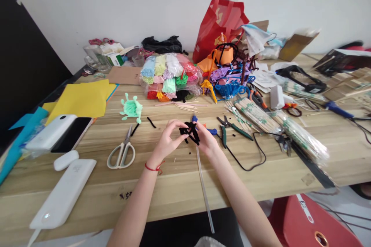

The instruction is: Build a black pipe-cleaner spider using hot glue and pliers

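Between my two hands is a small black piece of bent pipe cleaners [190,132], raised over the table. My left hand [171,137] pinches its left side between thumb and fingers. On the other side, my right hand [205,138] grips its right edge. A blue glue gun [212,131] lies partly hidden behind my right hand, and a long clear glue stick [204,189] runs from there past the table's front edge. White-handled scissors [121,152] rest left of my hands, near short black pipe cleaner pieces [151,122]. A green pipe cleaner figure [131,108] stands beyond the scissors.
Green-handled pliers [234,127] and a black cable [256,166] lie to the right, beside packs of wooden sticks [257,115]. Bundled colored pipe cleaners [169,77] and a red bag [218,23] stand behind. A white power bank [63,195] is at the left front.
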The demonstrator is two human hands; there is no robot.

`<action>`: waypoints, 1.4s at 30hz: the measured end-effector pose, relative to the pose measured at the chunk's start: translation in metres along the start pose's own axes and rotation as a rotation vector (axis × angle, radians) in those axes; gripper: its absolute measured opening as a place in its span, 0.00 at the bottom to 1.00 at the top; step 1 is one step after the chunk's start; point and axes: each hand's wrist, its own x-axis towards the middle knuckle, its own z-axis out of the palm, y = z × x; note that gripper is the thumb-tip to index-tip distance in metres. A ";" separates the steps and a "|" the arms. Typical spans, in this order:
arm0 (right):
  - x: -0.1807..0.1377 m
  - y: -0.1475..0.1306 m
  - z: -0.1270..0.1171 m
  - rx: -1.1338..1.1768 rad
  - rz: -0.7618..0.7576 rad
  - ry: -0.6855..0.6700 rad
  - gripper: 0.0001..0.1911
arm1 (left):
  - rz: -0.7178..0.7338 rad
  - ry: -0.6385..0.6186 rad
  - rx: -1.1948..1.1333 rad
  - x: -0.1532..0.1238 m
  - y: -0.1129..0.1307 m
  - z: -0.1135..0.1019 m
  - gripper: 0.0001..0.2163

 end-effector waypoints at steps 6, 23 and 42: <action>-0.001 -0.003 0.004 -0.017 0.023 0.051 0.16 | 0.031 -0.071 0.073 0.001 0.003 -0.002 0.07; -0.002 0.002 0.001 -0.047 -0.067 0.078 0.13 | 0.143 -0.026 0.439 0.000 0.011 0.004 0.04; -0.004 -0.002 0.010 -0.026 -0.251 0.034 0.18 | -0.146 0.251 -0.110 0.001 -0.005 0.013 0.06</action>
